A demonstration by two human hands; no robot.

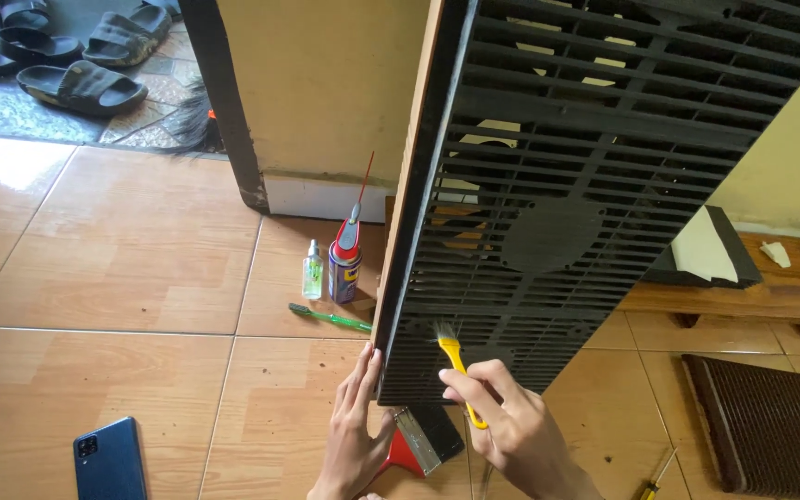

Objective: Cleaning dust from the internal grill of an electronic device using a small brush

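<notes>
A large black slatted grille panel (585, 185) stands tilted up from the floor, with an orange-brown edge on its left side. My left hand (356, 426) lies flat, fingers apart, against the panel's lower left edge. My right hand (511, 421) grips a small yellow-handled brush (456, 356), and its bristles touch the lower slats of the grille. Below my hands a wider red-handled paintbrush (418, 444) lies on the tile floor.
A spray can (345, 259) with a red straw, a small clear bottle (312, 269) and a green toothbrush (331, 318) lie left of the panel. A blue phone (108, 460) lies front left. A wooden bench (752, 287), a dark mesh mat (770, 421), a screwdriver (652, 482) and sandals (81, 85) are around.
</notes>
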